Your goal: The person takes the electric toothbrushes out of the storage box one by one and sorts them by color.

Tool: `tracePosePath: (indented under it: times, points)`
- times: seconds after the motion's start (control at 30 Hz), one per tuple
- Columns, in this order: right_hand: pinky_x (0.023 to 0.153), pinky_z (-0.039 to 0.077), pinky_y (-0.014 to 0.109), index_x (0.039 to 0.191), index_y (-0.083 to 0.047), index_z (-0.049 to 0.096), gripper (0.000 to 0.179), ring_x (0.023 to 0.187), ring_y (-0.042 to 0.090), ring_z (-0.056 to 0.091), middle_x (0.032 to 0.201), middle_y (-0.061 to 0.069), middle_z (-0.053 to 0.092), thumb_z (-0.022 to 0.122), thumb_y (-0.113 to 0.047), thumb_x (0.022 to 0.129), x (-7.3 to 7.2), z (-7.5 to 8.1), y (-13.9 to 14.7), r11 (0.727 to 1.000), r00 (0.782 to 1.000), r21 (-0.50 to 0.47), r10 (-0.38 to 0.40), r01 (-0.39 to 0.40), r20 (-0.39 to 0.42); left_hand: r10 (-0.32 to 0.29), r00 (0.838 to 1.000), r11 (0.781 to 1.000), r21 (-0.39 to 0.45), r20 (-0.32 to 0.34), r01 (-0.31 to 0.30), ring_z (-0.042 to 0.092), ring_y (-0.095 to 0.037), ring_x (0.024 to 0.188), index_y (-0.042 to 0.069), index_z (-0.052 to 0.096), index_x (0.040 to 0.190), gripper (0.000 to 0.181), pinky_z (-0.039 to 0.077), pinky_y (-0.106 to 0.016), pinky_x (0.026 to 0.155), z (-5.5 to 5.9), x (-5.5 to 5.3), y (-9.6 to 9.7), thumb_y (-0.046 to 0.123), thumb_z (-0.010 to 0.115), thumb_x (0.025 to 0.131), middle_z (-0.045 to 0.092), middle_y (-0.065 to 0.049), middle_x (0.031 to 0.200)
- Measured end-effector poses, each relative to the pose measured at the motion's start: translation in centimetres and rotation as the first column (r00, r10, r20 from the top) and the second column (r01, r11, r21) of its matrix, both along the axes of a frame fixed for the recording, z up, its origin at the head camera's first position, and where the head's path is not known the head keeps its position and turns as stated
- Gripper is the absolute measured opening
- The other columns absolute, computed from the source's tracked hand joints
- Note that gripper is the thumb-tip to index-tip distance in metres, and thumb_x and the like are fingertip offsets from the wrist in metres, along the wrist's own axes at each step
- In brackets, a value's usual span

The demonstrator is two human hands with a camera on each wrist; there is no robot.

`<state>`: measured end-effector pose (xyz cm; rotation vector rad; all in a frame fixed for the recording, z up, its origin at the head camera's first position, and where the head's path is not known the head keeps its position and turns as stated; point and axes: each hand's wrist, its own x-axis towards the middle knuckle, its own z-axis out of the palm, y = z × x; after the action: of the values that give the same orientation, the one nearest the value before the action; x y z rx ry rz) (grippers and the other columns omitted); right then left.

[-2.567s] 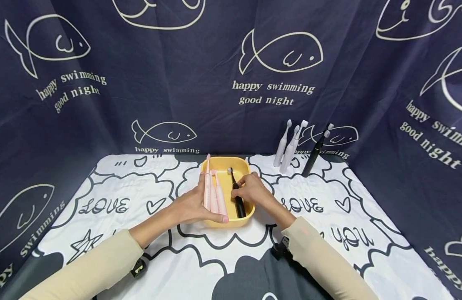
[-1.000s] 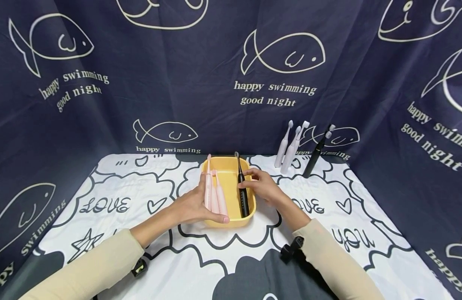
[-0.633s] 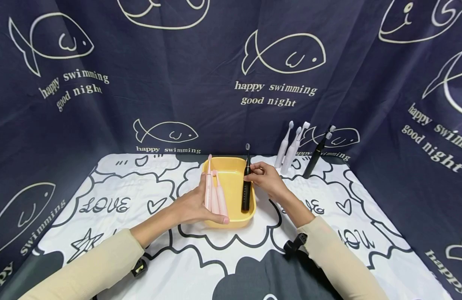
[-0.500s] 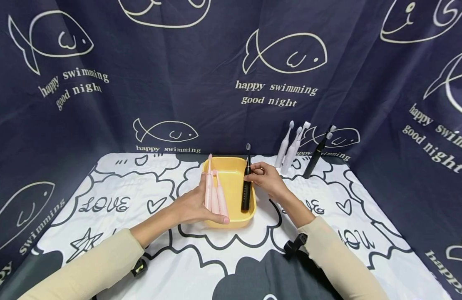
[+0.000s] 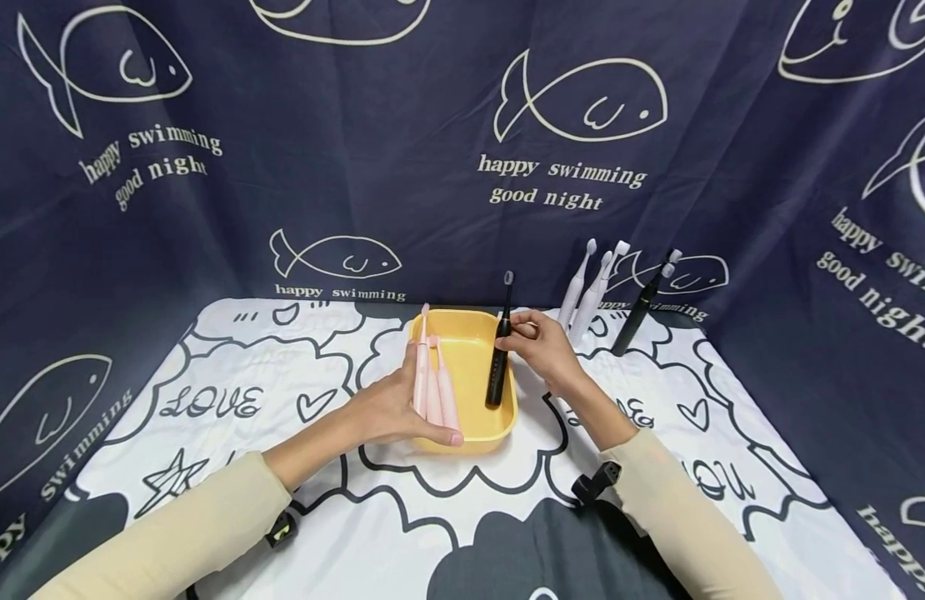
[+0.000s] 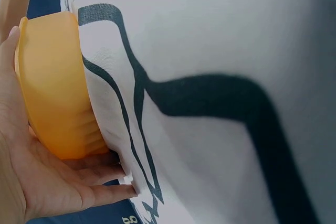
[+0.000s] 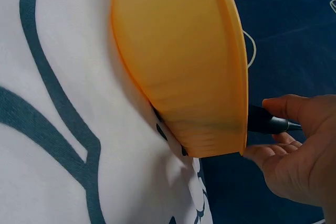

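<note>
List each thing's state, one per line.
Yellow bin: upright, gripped by left hand
Held black electric toothbrush: head up, pinched by right hand, bottom inside bin
Pink electric toothbrushes: side by side inside bin
White electric toothbrushes: standing upright
Far black electric toothbrushes: standing upright

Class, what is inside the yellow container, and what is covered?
The yellow container holds pink toothbrushes and the lower part of a black toothbrush. The left hand covers some pink handle ends; the floor beneath the brushes is hidden.

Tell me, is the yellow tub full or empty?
Neither: the yellow tub holds pink toothbrushes along its left side, but much of its floor shows bare.
</note>
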<state>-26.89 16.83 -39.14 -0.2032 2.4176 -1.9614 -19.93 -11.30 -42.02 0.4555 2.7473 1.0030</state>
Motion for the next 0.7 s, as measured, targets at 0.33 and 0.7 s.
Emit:
tracePosePath:
  times: [0.33, 0.7]
  points:
    - [0.092, 0.064, 0.02, 0.141, 0.007, 0.056, 0.049, 0.095, 0.0, 0.077, 0.142, 0.036, 0.072, 0.077, 0.01, 0.098, 0.0, 0.4, 0.5, 0.995, 0.999, -0.093, 0.042, -0.041, 0.015, 0.008, 1.0, 1.0, -0.019, 0.012, -0.008, 0.066, -0.028, 0.137, 0.016, -0.015, 0.181, 0.179, 0.057, -0.052, 0.11, 0.0, -0.1, 0.1, 0.087, 0.096, 0.06, 0.051, -0.021, 0.174]
    - [0.096, 0.064, 0.022, 0.148, 0.014, 0.061, 0.053, 0.1, 0.0, 0.08, 0.141, 0.034, 0.074, 0.079, 0.009, 0.098, -0.1, 0.2, 1.2, 0.991, 0.998, -0.126, 0.048, -0.054, -0.05, -0.028, 0.999, 0.998, 0.063, -0.033, 0.03, 0.068, -0.024, 0.129, 0.029, -0.019, 0.18, 0.179, 0.057, -0.051, 0.112, -0.1, -0.2, 0.1, 0.08, 0.102, 0.059, 0.058, -0.016, 0.165]
